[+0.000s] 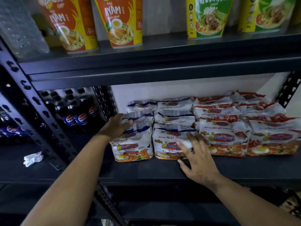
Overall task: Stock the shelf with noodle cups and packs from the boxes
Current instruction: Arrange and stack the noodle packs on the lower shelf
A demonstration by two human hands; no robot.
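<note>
Stacks of white noodle packs fill the middle shelf [146, 168]: blue-trimmed packs [174, 118] on the left, red-trimmed packs [228, 137] on the right. My left hand [116, 126] rests against the left side of the leftmost blue stack, fingers curved over a pack. My right hand [197, 159] presses with spread fingers on the front of the second stack's bottom pack [166, 144]. Orange noodle cups [120, 23] and green noodle cups [208, 18] stand on the upper shelf. No boxes are in view.
Dark Pepsi bottles [78, 111] stand in the neighbouring bay to the left, behind a perforated black upright [37, 111]. A crumpled white wrapper [33, 159] lies on the left shelf. A clear plastic bag [19, 26] sits at the upper left.
</note>
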